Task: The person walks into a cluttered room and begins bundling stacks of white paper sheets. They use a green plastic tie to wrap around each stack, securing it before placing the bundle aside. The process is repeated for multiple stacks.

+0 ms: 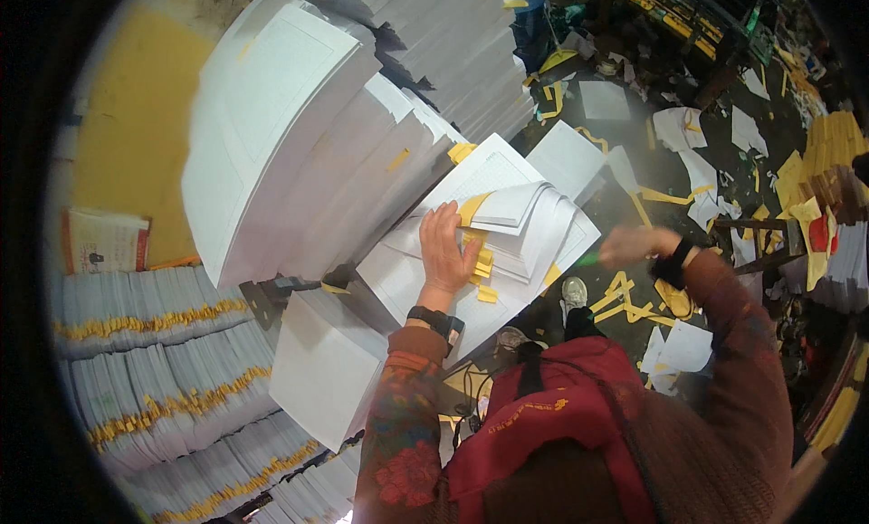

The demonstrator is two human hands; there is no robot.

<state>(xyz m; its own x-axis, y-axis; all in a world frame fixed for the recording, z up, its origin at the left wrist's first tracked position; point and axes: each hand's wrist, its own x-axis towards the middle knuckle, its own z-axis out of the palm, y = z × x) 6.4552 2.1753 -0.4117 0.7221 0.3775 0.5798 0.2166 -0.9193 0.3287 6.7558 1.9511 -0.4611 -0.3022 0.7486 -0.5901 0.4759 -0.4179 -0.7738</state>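
My left hand lies flat with fingers together on a stack of printed paper sheets, beside folded yellow paper strips. Next to it, a bundle of sheets is folded over on the stack, a yellow band around its edge near my fingertips. My right hand is raised to the right of the stack, blurred by motion; something green shows at its left side, too blurred to name. Whether its fingers are closed on that thing is unclear.
Tall stacks of large white sheets stand at the upper left. Rows of yellow-banded paper bundles fill the lower left. Loose sheets and yellow strips litter the dark floor. A small stool stands at the right.
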